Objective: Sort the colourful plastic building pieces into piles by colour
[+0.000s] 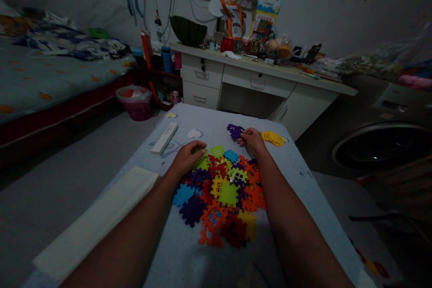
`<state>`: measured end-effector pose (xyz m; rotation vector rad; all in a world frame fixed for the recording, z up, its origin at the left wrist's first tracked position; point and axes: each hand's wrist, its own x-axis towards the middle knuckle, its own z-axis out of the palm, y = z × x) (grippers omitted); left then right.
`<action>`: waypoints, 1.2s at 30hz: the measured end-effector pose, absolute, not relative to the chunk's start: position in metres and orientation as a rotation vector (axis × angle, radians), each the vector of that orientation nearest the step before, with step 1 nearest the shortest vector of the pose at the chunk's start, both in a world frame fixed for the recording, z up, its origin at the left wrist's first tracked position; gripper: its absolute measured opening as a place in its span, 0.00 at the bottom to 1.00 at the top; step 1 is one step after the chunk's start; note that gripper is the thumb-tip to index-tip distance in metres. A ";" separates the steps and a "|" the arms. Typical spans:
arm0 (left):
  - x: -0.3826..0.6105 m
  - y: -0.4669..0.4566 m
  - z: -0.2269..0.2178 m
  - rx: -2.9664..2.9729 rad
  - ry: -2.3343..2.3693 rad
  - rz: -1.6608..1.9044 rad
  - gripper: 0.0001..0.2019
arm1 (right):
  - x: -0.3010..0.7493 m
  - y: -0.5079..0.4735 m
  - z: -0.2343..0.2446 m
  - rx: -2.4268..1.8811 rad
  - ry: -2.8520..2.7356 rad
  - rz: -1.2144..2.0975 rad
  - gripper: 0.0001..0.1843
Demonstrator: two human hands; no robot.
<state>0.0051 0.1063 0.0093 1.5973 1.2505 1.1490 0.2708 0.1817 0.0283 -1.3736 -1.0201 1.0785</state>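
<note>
A heap of coloured foam puzzle pieces (222, 195) lies in the middle of a table with a light blue cloth (303, 175). My left hand (186, 158) rests at the heap's far left edge, fingers curled over a green piece (201, 162). My right hand (253, 141) reaches past the heap and pinches a purple piece (234, 131) lying on the cloth. A yellow piece (274, 138) lies just right of that hand.
A white remote control (164, 137) and a small white scrap (194, 133) lie at the table's far left. A pale folded sheet (97, 220) lies along the near left edge. Behind stand a cluttered white desk (256, 81), a bed (50, 81), a pink bin (135, 101) and a washing machine (381, 144).
</note>
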 end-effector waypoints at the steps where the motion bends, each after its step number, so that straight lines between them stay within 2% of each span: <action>1: 0.005 0.106 0.009 1.602 1.249 1.148 0.17 | 0.270 0.182 0.028 -1.369 -1.018 1.085 0.13; 8: 0.005 0.107 0.008 1.604 1.259 1.135 0.18 | 0.271 0.187 0.026 -1.341 -1.035 1.157 0.09; 21: 0.005 0.106 0.010 1.584 1.248 1.140 0.17 | 0.283 0.196 0.023 -1.469 -1.155 0.993 0.18; 29: 0.004 0.108 0.009 1.608 1.260 1.136 0.17 | 0.288 0.185 0.034 -1.545 -1.441 0.947 0.20; 36: 0.004 0.109 0.006 1.607 1.243 1.147 0.16 | 0.281 0.173 0.062 -1.371 -1.995 1.068 0.11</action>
